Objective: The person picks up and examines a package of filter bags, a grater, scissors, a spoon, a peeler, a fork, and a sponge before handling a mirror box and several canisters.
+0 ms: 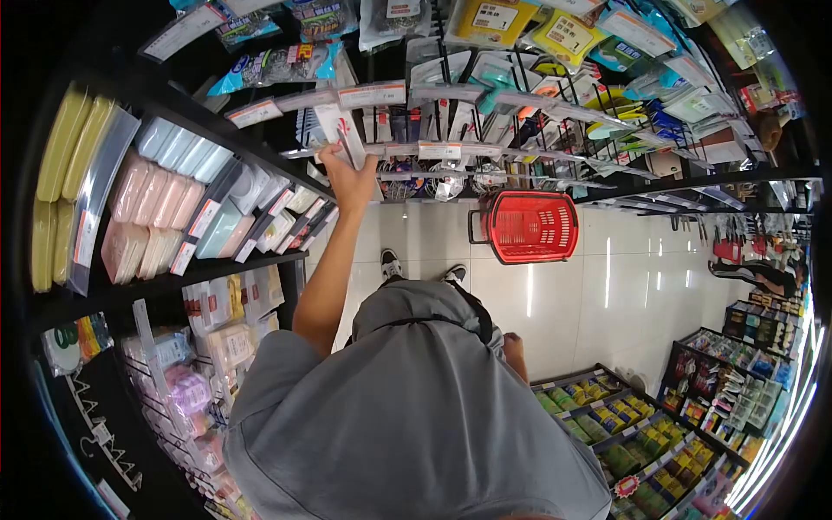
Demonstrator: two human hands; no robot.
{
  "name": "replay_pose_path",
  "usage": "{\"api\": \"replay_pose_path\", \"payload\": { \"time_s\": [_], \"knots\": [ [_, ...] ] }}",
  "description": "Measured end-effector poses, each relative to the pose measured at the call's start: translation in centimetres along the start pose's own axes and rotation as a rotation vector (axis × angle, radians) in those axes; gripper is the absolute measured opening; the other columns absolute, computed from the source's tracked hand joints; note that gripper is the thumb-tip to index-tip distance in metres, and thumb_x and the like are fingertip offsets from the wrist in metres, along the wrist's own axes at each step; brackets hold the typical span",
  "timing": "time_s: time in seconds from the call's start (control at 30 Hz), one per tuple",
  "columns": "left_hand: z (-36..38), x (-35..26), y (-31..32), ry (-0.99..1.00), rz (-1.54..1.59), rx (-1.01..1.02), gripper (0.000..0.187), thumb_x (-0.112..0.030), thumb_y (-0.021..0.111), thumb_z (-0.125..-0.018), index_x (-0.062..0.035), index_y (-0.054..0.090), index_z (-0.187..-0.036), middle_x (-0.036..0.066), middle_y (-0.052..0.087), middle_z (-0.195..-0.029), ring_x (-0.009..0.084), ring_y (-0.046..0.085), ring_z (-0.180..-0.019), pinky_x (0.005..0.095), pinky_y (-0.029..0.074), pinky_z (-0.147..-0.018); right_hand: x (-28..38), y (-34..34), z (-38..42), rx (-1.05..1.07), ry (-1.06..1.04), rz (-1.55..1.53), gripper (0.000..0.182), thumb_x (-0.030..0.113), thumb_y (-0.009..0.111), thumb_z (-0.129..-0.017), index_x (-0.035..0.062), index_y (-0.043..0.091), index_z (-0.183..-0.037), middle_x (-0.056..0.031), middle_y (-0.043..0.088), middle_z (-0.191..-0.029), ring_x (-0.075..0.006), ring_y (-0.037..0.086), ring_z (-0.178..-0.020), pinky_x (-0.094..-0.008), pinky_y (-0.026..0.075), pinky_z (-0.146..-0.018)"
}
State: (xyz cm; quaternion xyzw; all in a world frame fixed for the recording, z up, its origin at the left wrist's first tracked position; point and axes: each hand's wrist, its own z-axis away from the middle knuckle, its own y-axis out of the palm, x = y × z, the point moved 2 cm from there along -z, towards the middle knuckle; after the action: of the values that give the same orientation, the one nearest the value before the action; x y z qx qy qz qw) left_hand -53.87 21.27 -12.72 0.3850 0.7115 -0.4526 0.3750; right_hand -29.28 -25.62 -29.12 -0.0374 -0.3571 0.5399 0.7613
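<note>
My left hand (pixel 351 179) is raised to the shelf, its fingers closed around the lower part of a white package (pixel 340 130) with a slim item on its front. That package stands upright in front of the shelf's price rails. My right hand (pixel 514 350) hangs low beside my grey shirt, near the floor, with its fingers curled; whether it holds anything is hidden. A red shopping basket (pixel 530 227) rests on the floor in front of me, touched by neither hand.
Black shelves on the left hold pink boxes (pixel 156 186) and yellow packs (pixel 65 173). Hanging packets line the rack (pixel 520 108) ahead. A low display with green and yellow packs (pixel 620 416) stands at lower right. The floor (pixel 607 295) is pale tile.
</note>
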Motion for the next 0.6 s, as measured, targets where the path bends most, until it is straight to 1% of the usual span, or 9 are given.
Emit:
{"api": "replay_pose_path", "payload": {
  "time_s": [0.1,0.17,0.23,0.33,0.43,0.47,0.5,0.57,0.6],
  "knots": [
    [2.0,1.5,-0.2,-0.132,0.290,0.176,0.046,-0.012,0.055,-0.071,0.0025,0.032,-0.108,0.020,0.044,-0.105,0.0319,0.047,-0.098,0.0385,0.037,-0.088,1.4,0.0,-2.1,-0.003,0.002,-0.135,0.018,0.014,0.065,-0.074,0.0031,0.051,-0.075,-0.0038,0.049,-0.056,-0.0126,0.048,-0.046,-0.0267,0.039,-0.039],
    [4.3,-2.1,-1.2,-0.739,1.199,0.603,0.049,-0.019,0.045,-0.075,0.0000,0.034,-0.118,0.020,0.047,-0.114,0.0329,0.051,-0.100,0.0454,0.042,-0.084,4.3,0.2,-2.8,0.014,-0.118,-0.103,0.015,0.014,0.062,-0.075,0.0047,0.052,-0.068,-0.0029,0.049,-0.057,-0.0120,0.046,-0.048,-0.0261,0.037,-0.045],
    [6.2,-4.0,-1.6,-0.925,1.470,0.751,0.046,-0.022,0.040,-0.081,-0.0055,0.040,-0.125,0.018,0.047,-0.124,0.0334,0.055,-0.099,0.0500,0.048,-0.077,8.1,0.7,-3.0,0.031,-0.225,-0.129,0.019,0.013,0.064,-0.076,0.0040,0.049,-0.069,-0.0017,0.046,-0.056,-0.0113,0.045,-0.048,-0.0259,0.037,-0.046],
    [8.0,-4.0,-2.2,-0.886,1.349,0.848,0.032,-0.019,0.039,-0.092,-0.0051,0.043,-0.121,0.016,0.056,-0.112,0.0297,0.061,-0.088,0.0437,0.054,-0.068,14.0,1.5,-2.4,0.112,-0.420,-0.197,0.023,0.008,0.064,-0.076,0.0064,0.043,-0.067,-0.0011,0.043,-0.055,-0.0097,0.043,-0.047,-0.0249,0.035,-0.043],
    [8.9,-6.8,-2.2,-0.780,1.293,0.848,0.029,-0.013,0.042,-0.091,-0.0041,0.044,-0.119,0.015,0.059,-0.106,0.0275,0.061,-0.086,0.0429,0.055,-0.067,19.9,2.5,-0.1,0.155,-0.636,-0.147,0.024,0.008,0.063,-0.077,0.0052,0.042,-0.067,-0.0006,0.042,-0.055,-0.0086,0.041,-0.049,-0.0251,0.033,-0.044],
    [9.5,-7.7,-1.7,-0.816,1.223,0.623,0.025,-0.009,0.044,-0.091,-0.0013,0.048,-0.114,0.015,0.060,-0.102,0.0242,0.062,-0.081,0.0351,0.053,-0.069,22.0,2.7,1.1,0.154,-0.713,-0.086,0.021,0.008,0.063,-0.077,0.0043,0.044,-0.070,-0.0013,0.045,-0.058,-0.0090,0.043,-0.053,-0.0249,0.036,-0.047],
    [9.9,-7.9,-1.5,-0.819,1.221,0.627,0.025,-0.009,0.044,-0.091,-0.0013,0.048,-0.114,0.015,0.060,-0.102,0.0242,0.062,-0.081,0.0351,0.053,-0.069,24.0,3.0,2.4,0.153,-0.790,-0.027,0.018,0.008,0.063,-0.077,0.0035,0.046,-0.073,-0.0020,0.048,-0.061,-0.0094,0.046,-0.056,-0.0247,0.039,-0.049],
    [10.0,-8.3,-1.6,-0.406,0.663,0.596,0.021,-0.011,0.043,-0.093,0.0021,0.053,-0.105,0.013,0.061,-0.099,0.0214,0.060,-0.074,0.0272,0.049,-0.072,27.5,4.1,5.3,0.272,-0.950,-0.149,0.023,0.008,0.063,-0.078,0.0031,0.052,-0.097,-0.0073,0.057,-0.086,-0.0128,0.055,-0.078,-0.0251,0.046,-0.062],
    [10.4,-9.1,-1.8,-0.454,0.572,0.636,0.024,-0.014,0.045,-0.091,0.0021,0.056,-0.105,0.013,0.056,-0.110,0.0212,0.056,-0.086,0.0275,0.044,-0.078,29.6,4.3,7.9,0.385,-0.943,-0.203,0.034,0.008,0.061,-0.080,0.0042,0.047,-0.110,-0.0091,0.054,-0.101,-0.0156,0.053,-0.091,-0.0274,0.046,-0.072]
  ]
}}
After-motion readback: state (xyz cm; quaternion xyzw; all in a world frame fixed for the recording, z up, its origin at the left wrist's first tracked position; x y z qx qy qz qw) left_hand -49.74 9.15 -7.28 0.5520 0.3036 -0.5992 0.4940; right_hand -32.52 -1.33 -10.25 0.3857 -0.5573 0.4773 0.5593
